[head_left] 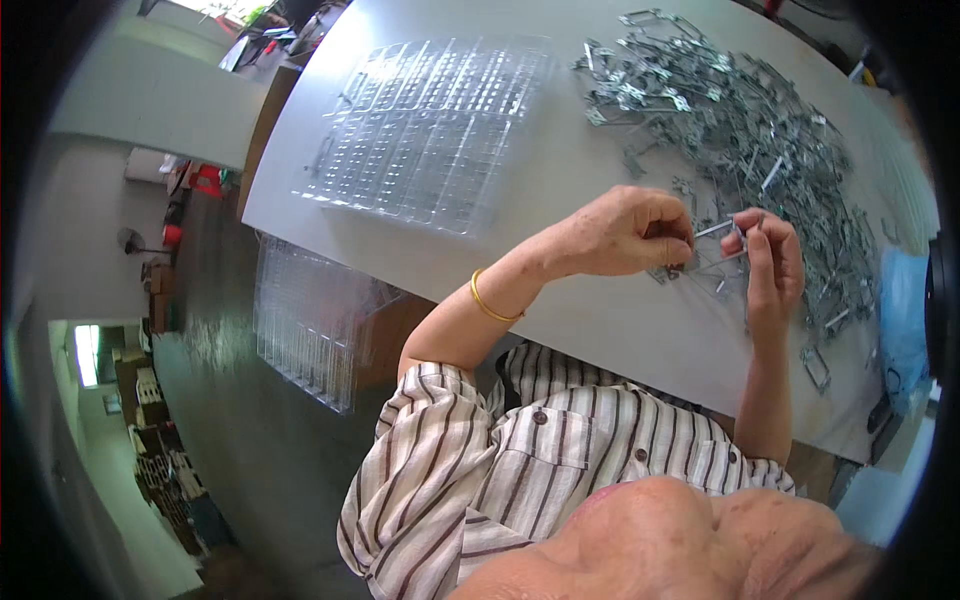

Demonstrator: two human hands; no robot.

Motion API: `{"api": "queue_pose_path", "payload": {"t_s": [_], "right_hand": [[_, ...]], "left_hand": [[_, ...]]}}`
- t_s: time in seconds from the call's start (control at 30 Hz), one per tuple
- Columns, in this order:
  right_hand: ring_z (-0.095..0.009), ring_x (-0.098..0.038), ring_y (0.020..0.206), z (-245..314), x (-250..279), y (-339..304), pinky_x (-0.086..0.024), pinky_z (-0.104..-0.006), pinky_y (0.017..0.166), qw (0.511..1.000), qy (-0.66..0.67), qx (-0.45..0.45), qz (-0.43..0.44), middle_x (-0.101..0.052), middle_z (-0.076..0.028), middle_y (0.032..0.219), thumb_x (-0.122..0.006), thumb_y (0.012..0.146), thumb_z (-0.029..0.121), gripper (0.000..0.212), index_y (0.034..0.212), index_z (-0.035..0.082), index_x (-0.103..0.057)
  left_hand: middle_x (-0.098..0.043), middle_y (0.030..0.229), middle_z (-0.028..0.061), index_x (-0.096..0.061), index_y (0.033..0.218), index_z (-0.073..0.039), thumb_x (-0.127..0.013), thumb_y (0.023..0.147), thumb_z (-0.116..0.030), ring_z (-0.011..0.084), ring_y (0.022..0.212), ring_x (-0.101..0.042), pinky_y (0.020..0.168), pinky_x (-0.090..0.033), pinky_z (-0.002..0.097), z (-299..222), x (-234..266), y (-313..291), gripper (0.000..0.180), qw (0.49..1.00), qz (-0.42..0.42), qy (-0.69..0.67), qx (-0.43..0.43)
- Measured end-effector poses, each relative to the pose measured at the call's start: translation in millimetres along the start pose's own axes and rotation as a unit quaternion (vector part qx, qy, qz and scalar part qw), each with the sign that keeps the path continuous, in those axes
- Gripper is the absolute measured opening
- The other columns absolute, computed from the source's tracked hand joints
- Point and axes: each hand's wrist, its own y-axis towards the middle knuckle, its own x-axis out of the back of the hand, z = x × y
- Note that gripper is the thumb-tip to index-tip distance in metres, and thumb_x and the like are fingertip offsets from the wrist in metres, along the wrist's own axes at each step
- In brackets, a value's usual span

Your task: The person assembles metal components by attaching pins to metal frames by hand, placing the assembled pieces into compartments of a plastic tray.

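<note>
Between my two hands, over the near part of the table, is a thin metal bracket [716,262] shaped like a narrow frame with long straight bars. My left hand [640,235], its wrist in a gold bangle [490,305], is closed with thumb and fingers pinching the bracket's left end. My right hand [772,260] holds the other end between thumb and curled fingers. The fingers partly hide both ends. Just beyond the hands spreads a large pile of similar silvery metal brackets [740,125]. One loose bracket [815,368] lies apart, near the table's front right.
Transparent plastic compartment trays [430,130] lie on the white table [590,320] to the left. More transparent trays [305,320] stand lower, beside the table's left edge. A blue plastic bag [903,320] hangs at the right edge. Shelves with stacked goods [160,440] stand far left.
</note>
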Motion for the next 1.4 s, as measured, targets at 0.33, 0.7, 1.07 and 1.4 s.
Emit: {"api": "queue_pose_path", "payload": {"t_s": [0.33,0.7,1.07,1.4], "right_hand": [[-0.010,-0.065,0.077,15.1,-14.4,-10.1,-0.053,-0.0247,0.064,0.996,-0.037,-0.038,0.066,-0.060,-0.015,0.118,-0.046,0.106,0.011,0.011,0.106,0.002,-0.052],[-0.014,-0.063,0.072,12.4,-104.2,-64.8,-0.052,-0.0279,0.064,0.925,0.020,-0.102,0.364,-0.065,-0.011,0.092,-0.066,0.092,0.002,0.007,0.097,0.001,-0.062],[-0.011,-0.063,0.068,-3.1,-110.6,-74.3,-0.050,-0.0268,0.060,0.908,0.042,-0.223,0.352,-0.063,-0.007,0.085,-0.066,0.093,0.003,0.006,0.096,0.002,-0.062],[-0.013,-0.065,0.069,-3.0,-109.0,-72.4,-0.052,-0.0268,0.060,0.910,0.042,-0.211,0.354,-0.064,-0.008,0.085,-0.067,0.092,0.003,0.006,0.095,0.001,-0.062]], "left_hand": [[-0.066,0.081,0.0059,-0.069,0.091,0.000,-0.072,0.084,-0.004,0.0105,0.071,-0.062,0.066,-0.051,0.0257,-13.2,33.5,-74.8,0.009,0.984,-0.173,0.025,0.044],[-0.071,0.077,0.0099,-0.073,0.088,0.002,-0.071,0.086,-0.009,0.0145,0.070,-0.066,0.066,-0.053,0.0285,26.2,192.5,-204.7,0.011,0.786,-0.501,0.307,0.190],[-0.073,0.078,0.0146,-0.075,0.090,0.002,-0.070,0.085,-0.019,0.0223,0.073,-0.071,0.071,-0.055,0.0338,62.2,270.9,-242.7,0.022,0.735,-0.425,0.409,0.334],[-0.073,0.075,0.0103,-0.075,0.091,0.003,-0.072,0.083,-0.021,0.0152,0.067,-0.067,0.064,-0.054,0.0306,77.7,296.1,-245.2,0.025,0.746,-0.384,0.405,0.362]]}}
